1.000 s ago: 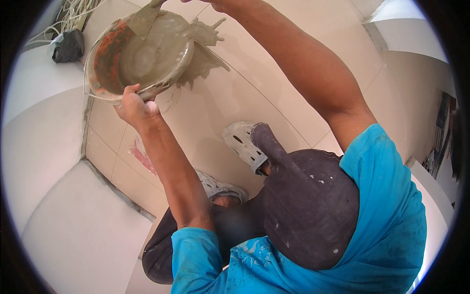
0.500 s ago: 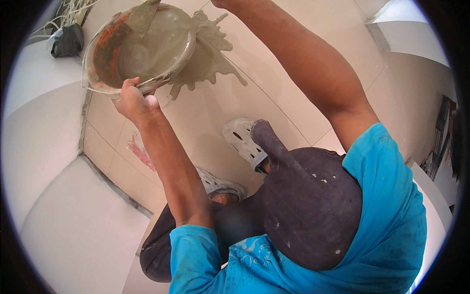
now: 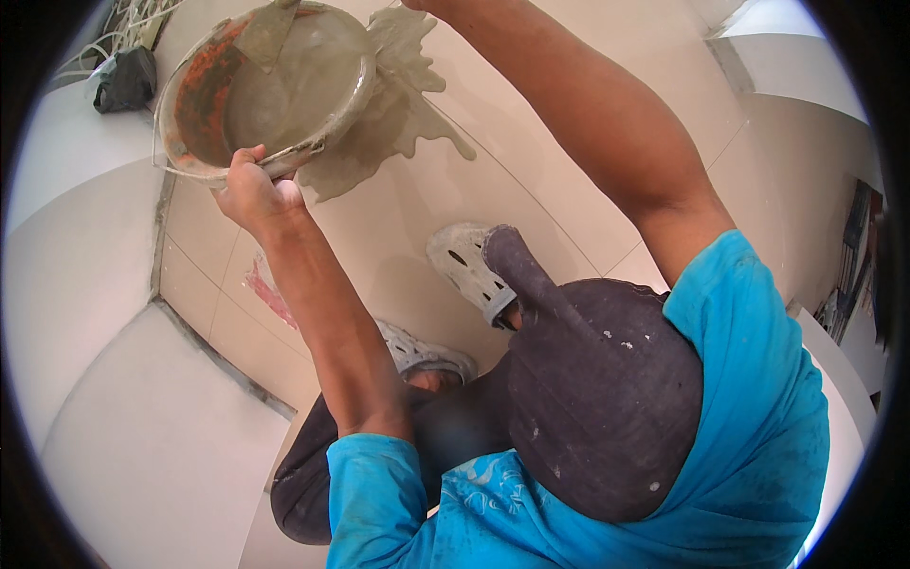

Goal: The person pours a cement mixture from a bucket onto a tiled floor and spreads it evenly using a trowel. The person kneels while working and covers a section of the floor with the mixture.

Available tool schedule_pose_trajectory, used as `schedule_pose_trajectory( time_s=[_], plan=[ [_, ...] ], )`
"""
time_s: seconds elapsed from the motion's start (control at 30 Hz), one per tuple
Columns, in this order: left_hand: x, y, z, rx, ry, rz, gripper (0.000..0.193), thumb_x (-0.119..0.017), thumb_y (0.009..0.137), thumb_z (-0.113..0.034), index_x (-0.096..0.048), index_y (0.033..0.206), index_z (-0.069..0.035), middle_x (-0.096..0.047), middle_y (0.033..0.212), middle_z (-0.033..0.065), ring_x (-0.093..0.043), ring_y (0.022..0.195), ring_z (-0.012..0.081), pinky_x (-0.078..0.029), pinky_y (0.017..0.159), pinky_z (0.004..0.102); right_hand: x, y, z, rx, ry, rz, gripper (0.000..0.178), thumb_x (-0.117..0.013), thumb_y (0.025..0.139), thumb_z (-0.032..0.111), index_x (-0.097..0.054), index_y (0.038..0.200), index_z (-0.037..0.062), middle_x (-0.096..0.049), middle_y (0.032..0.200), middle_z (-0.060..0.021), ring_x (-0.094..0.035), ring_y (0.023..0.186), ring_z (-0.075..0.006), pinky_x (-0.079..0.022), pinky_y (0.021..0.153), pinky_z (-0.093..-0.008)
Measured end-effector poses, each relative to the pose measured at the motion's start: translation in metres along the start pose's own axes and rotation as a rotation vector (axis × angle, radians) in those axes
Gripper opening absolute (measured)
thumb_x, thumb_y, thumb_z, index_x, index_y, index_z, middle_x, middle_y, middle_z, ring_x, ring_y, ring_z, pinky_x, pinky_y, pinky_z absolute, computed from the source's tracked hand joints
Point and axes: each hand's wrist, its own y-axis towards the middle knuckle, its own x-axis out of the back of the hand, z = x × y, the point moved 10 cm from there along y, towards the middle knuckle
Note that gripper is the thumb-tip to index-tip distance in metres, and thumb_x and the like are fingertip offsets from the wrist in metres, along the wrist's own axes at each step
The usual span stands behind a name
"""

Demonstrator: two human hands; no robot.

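A bucket (image 3: 358,106), smeared with grey and orange-red inside, is tipped over the tiled floor at the upper left. Its near rim is gripped by my left hand (image 3: 254,192), thumb over the edge and fingers underneath. Wet grey cement mix (image 3: 308,90) lies inside. More of it spreads as a puddle (image 3: 389,133) with lobed edges beside and below the bucket. A flat grey trowel blade (image 3: 263,40) leans into the bucket at its far side. My right hand (image 3: 417,4) barely shows at the top edge; its fingers are outside the picture.
My feet in pale clogs (image 3: 464,270) are on the tiles close to the puddle. A white wall (image 3: 161,408) stands along the left. By it are a black bag (image 3: 126,81) and loose white cables (image 3: 118,33). A red and clear plastic wrapper (image 3: 268,292) lies under my left forearm.
The grey puddle has spread toward me below the bucket, and its separate fingers have merged. The bucket and my left hand have shifted slightly up and left in view.
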Motion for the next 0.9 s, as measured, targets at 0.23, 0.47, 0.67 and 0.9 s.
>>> schedule_pose_trajectory(
  time_s=[0.23, 0.47, 0.67, 0.9],
  plan=[
    [0.002, 0.001, 0.000, 0.019, 0.025, -0.021, 0.064, -0.044, 0.070, 0.015, -0.035, 0.131, 0.000, -0.042, 0.114, 0.0141, -0.051, 0.097, 0.0305, -0.052, 0.072, 0.0569, -0.007, 0.006, 0.001, 0.056, -0.160, -0.044, 0.023, -0.066, 0.075, 0.017, -0.067, 0.085, -0.0039, -0.068, 0.074, -0.0149, -0.065, 0.065, -0.0199, -0.052, 0.062, -0.0305],
    [0.000, 0.000, 0.000, 0.027, 0.011, 0.001, 0.066, -0.044, 0.070, 0.015, -0.035, 0.132, -0.003, -0.041, 0.114, 0.0152, -0.052, 0.096, 0.0327, -0.052, 0.074, 0.0620, -0.027, 0.004, 0.017, 0.135, -0.270, 0.033, 0.022, -0.064, 0.071, 0.018, -0.069, 0.081, -0.0009, -0.068, 0.076, -0.0187, -0.068, 0.072, -0.0249, -0.053, 0.069, -0.0340],
    [0.004, 0.003, 0.001, 0.032, 0.020, 0.010, 0.064, -0.045, 0.070, 0.014, -0.035, 0.131, -0.002, -0.041, 0.113, 0.0150, -0.051, 0.096, 0.0325, -0.051, 0.074, 0.0630, -0.029, 0.000, 0.025, 0.142, -0.290, 0.044, 0.021, -0.063, 0.071, 0.017, -0.069, 0.080, -0.0013, -0.068, 0.074, -0.0196, -0.068, 0.071, -0.0266, -0.053, 0.069, -0.0336],
    [0.004, 0.006, -0.001, 0.014, 0.021, 0.026, 0.063, -0.046, 0.070, 0.014, -0.037, 0.130, -0.001, -0.043, 0.110, 0.0144, -0.052, 0.096, 0.0328, -0.051, 0.073, 0.0620, -0.034, 0.003, 0.027, 0.221, -0.292, 0.039, 0.022, -0.062, 0.072, 0.018, -0.069, 0.081, -0.0010, -0.067, 0.075, -0.0209, -0.067, 0.073, -0.0291, -0.053, 0.071, -0.0357]
  ],
)
